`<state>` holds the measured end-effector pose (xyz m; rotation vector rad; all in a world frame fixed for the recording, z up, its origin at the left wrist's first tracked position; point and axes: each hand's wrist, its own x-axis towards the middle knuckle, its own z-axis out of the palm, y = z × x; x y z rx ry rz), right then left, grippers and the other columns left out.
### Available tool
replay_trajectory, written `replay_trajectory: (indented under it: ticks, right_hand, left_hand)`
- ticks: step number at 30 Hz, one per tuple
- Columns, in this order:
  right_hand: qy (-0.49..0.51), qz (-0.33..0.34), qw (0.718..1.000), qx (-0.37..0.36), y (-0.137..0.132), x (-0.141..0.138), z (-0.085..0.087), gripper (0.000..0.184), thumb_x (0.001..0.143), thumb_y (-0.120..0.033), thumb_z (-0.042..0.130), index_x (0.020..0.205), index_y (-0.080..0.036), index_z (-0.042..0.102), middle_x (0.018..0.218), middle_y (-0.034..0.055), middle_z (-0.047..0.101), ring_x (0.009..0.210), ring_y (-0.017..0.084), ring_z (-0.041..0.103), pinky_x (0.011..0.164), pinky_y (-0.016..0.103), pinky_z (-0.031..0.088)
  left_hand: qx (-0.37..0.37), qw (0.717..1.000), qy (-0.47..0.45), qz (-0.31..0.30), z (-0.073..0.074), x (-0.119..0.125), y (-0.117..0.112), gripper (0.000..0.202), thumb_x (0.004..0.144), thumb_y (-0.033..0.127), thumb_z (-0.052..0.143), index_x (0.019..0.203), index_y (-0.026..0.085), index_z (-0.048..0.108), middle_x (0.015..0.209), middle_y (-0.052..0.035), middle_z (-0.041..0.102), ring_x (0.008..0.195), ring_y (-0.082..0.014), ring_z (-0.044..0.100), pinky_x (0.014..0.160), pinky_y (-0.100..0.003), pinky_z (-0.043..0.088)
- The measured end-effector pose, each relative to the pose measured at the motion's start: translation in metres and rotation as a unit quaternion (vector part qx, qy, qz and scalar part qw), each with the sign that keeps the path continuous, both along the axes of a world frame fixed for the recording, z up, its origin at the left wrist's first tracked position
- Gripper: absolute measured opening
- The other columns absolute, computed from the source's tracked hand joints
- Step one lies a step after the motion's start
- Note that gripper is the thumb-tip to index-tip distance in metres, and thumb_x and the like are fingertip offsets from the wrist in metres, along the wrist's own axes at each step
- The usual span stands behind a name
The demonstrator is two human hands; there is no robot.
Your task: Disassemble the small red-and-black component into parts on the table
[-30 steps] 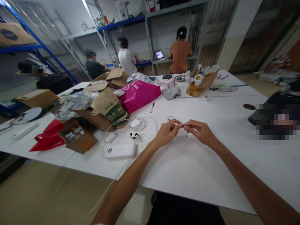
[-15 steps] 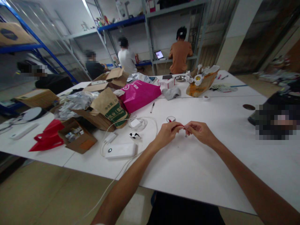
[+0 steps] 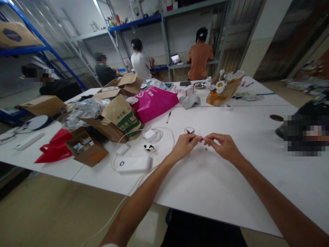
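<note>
My left hand (image 3: 185, 145) and my right hand (image 3: 221, 146) meet fingertip to fingertip just above the white table (image 3: 210, 178). Both are pinched on a small red piece (image 3: 200, 139) held between them; it is too small to name. A tiny grey part (image 3: 206, 149) lies on the table under my right hand. A small clear ring with red bits (image 3: 189, 130) lies just beyond my left hand.
A white power bank (image 3: 133, 164) with cables and a coiled white charger (image 3: 152, 134) lie to the left. Brown paper bags (image 3: 119, 116), a pink bag (image 3: 154, 103), a red bag (image 3: 52, 151) and cardboard boxes crowd the left side. Several people sit at the shelves behind.
Both hands stay pinched together and have barely moved. The red piece shows a little more between the fingertips. The camera has shifted slightly.
</note>
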<state>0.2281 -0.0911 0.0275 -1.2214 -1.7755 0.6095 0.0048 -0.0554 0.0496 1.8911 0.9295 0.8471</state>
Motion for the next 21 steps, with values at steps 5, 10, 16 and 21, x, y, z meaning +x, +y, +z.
replay_trajectory:
  ticks: [5,10,16,21]
  right_hand:
    - [-0.008,0.009,1.0,0.017,0.0001,0.0008,-0.0014,0.035,0.102,-0.055,0.066,0.098,-0.024,0.08,0.099,0.0048,0.079,0.087,0.018,0.072,0.078,0.033,0.053]
    - [0.005,0.042,0.999,0.004,0.0006,0.0029,0.002,0.033,0.099,-0.056,0.071,0.106,-0.025,0.081,0.108,0.0059,0.079,0.098,0.02,0.073,0.088,0.035,0.057]
    - [0.107,0.042,0.993,-0.035,0.0029,0.0032,0.0009,0.053,0.088,-0.058,0.083,0.127,-0.023,0.071,0.107,0.0067,0.076,0.092,0.018,0.072,0.087,0.035,0.062]
    - [0.106,0.052,0.989,-0.094,0.0049,0.0033,-0.0005,0.045,0.096,-0.064,0.071,0.099,-0.019,0.074,0.086,0.0049,0.074,0.074,0.014,0.068,0.074,0.03,0.058]
  left_hand:
    - [-0.068,0.997,-0.023,-0.01,-0.0022,-0.0004,0.0024,0.06,0.097,0.068,0.059,0.086,0.012,0.079,0.061,0.001,0.051,0.057,-0.011,0.043,0.055,-0.025,0.032]
    - [-0.207,0.971,-0.095,-0.073,0.0016,0.0,0.0007,0.071,0.089,0.081,0.065,0.083,0.01,0.073,0.059,0.0068,0.033,0.05,-0.0065,0.026,0.05,-0.025,0.021]
    - [-0.147,0.983,-0.105,-0.041,0.0005,0.0016,0.0048,0.065,0.093,0.074,0.067,0.087,0.01,0.075,0.06,0.0037,0.045,0.053,-0.0077,0.035,0.052,-0.024,0.025]
    - [-0.085,0.995,-0.032,-0.041,-0.0057,0.001,0.0083,0.062,0.098,0.071,0.061,0.094,0.012,0.077,0.065,-0.0011,0.062,0.057,-0.0103,0.048,0.055,-0.024,0.033]
